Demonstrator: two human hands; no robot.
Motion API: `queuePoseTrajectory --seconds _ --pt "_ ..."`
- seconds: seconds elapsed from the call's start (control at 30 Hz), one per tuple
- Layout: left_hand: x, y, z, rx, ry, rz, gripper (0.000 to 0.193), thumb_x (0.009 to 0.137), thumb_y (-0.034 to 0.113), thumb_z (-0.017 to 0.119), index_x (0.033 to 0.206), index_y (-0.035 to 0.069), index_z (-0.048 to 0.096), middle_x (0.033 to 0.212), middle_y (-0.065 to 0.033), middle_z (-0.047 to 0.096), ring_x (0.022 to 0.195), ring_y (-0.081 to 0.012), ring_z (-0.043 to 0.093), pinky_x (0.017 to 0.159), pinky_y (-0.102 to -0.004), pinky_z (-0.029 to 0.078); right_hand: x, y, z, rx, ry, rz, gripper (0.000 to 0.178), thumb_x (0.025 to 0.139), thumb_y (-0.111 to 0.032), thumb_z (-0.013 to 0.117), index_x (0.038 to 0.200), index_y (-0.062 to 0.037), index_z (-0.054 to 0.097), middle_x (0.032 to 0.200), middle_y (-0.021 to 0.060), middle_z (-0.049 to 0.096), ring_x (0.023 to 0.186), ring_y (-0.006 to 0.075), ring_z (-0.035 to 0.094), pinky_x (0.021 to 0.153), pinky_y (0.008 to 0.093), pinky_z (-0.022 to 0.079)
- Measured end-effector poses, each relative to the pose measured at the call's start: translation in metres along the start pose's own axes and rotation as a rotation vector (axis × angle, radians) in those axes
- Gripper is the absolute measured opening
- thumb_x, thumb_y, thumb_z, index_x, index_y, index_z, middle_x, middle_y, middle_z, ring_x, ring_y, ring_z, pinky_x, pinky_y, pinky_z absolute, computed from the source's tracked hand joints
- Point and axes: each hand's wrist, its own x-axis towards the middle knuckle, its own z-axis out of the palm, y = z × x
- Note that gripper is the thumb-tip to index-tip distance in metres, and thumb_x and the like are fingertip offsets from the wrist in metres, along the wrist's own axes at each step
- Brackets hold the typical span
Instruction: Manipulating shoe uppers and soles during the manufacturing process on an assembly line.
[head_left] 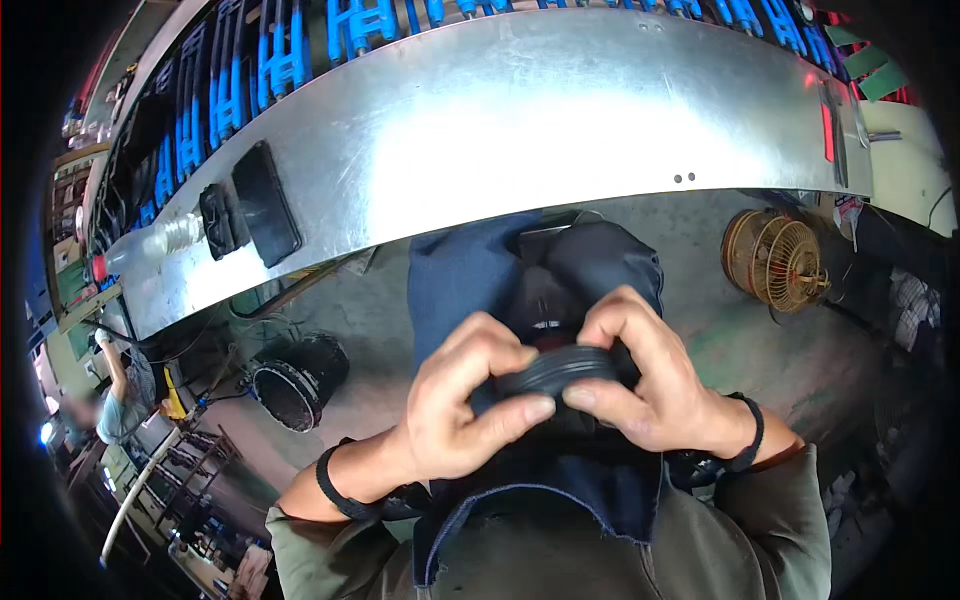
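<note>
— Nearest to us, what have we got in the grip?

— Both hands are clenched on the dark ribbed rubber ring, held over our lap above the blue denim apron. Our left hand pinches its left end, thumb underneath and fingers curled over the top; our right hand pinches the right end the same way.

— Which way does it lie?

— Its long axis runs left to right between the two hands, seen nearly edge-on, and neither hand looks nearer than the other; it sits squarely between them, touching both.

— And beyond that?

— On the floor, a black bucket to our left and a caged fan to our right. Farther still, the metal counter carries a black phone and a clear bottle.
</note>
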Motion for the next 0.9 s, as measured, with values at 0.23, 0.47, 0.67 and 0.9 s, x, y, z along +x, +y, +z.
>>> queuePoseTrajectory --seconds 0.23,0.47,0.67,0.9 --pt "0.032 -0.013 -0.011 0.302 -0.026 -0.013 0.025 0.087 0.014 0.077 0.102 -0.003 0.064 0.091 -0.0112 0.059 0.082 -0.0226 0.055 0.073 -0.0354 0.047 0.019 0.020 0.001 -0.207 0.096 0.132 0.042 0.082 -0.017 0.082 0.107 -0.0011 0.052 0.098 0.0146 0.054 0.084 0.0308 0.060 0.072 0.0416 0.051" --pt "0.025 -0.024 -0.024 0.032 -0.086 -0.003 0.026 0.086 0.015 0.076 0.106 -0.001 0.068 0.116 -0.0178 0.067 0.103 -0.0321 0.063 0.090 -0.0412 0.050 0.013 0.031 0.016 0.183 0.268 0.208 0.047 0.082 -0.014 0.081 0.121 -0.0053 0.056 0.116 0.0110 0.051 0.111 0.0205 0.054 0.095 0.0328 0.045" --pt "-0.047 0.028 0.006 -0.097 0.036 0.294 0.066 0.058 0.020 0.096 0.114 0.003 0.065 0.116 -0.0175 0.061 0.098 -0.0248 0.059 0.086 -0.0373 0.047 -0.028 -0.037 0.020 0.196 -0.161 -0.144 0.058 0.082 -0.033 0.077 0.127 -0.0007 0.061 0.143 0.0253 0.043 0.139 0.0379 0.037 0.114 0.0485 0.030" --pt "-0.048 0.014 0.038 -0.406 0.023 0.118 0.077 0.091 0.051 0.052 0.146 -0.002 0.045 0.152 -0.0226 0.038 0.149 -0.0343 0.026 0.122 -0.0474 0.017 -0.029 -0.034 0.067 0.206 0.203 -0.328 0.030 0.092 -0.024 0.055 0.107 -0.0004 0.066 0.129 0.0221 0.050 0.124 0.0352 0.049 0.109 0.0485 0.037"
